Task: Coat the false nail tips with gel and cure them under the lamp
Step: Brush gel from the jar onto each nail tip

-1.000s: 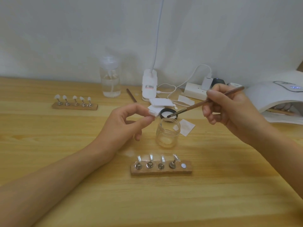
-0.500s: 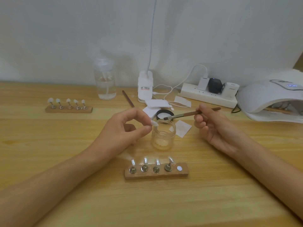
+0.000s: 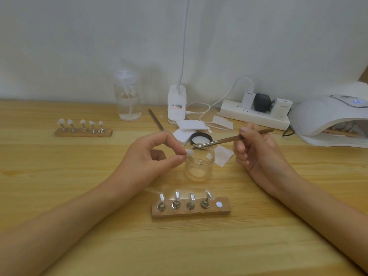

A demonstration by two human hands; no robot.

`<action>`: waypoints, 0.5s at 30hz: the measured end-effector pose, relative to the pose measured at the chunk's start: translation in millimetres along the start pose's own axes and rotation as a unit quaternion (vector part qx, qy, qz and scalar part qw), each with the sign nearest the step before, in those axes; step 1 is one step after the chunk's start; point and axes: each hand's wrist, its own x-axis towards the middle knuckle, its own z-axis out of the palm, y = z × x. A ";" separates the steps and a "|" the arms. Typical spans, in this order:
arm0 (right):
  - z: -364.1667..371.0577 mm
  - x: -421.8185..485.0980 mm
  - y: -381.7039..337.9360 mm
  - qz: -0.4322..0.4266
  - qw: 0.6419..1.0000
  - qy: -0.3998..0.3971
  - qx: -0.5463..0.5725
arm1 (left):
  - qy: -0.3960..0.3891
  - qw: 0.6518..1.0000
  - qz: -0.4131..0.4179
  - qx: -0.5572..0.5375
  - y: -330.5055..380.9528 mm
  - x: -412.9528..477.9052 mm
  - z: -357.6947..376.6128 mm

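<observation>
Pinching nail tip (image 3: 189,152), left hand (image 3: 151,161); right hand (image 3: 256,151) curled round brush (image 3: 229,139) over open jar (image 3: 199,168), lid (image 3: 200,137) behind.

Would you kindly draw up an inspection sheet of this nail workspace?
Surface: wooden table.
Job's things: open jar; near holder with four tips, one spot empty; far holder with five tips; curing lamp, display lit.
Clutter: white pads, jar lid, spare stick, pump bottle.
Grippers: left hand pinches a nail tip by the jar; right hand holds the brush.
Cables: white cable running to the power strip.
Surroundings: white wall.
</observation>
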 end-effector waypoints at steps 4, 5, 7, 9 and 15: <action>1.6 -0.7 0.4 -0.007 1.000 -0.015 -0.017 | 0.000 1.000 0.002 0.002 -0.5 0.4 -0.3; 1.9 -0.9 0.5 -0.008 1.000 -0.015 -0.020 | 0.000 1.000 0.002 0.002 -0.6 0.6 -0.4; 1.3 -0.5 1.0 -0.006 1.000 -0.003 -0.020 | 0.000 1.000 0.002 0.001 -0.7 1.0 -0.7; -0.2 0.2 0.9 -0.004 1.000 0.012 -0.006 | -0.001 1.000 0.003 0.000 -0.9 1.1 -0.7; 0.7 -0.2 1.7 -0.019 1.000 -0.002 -0.015 | -0.005 1.000 0.003 0.006 -1.3 1.6 -0.6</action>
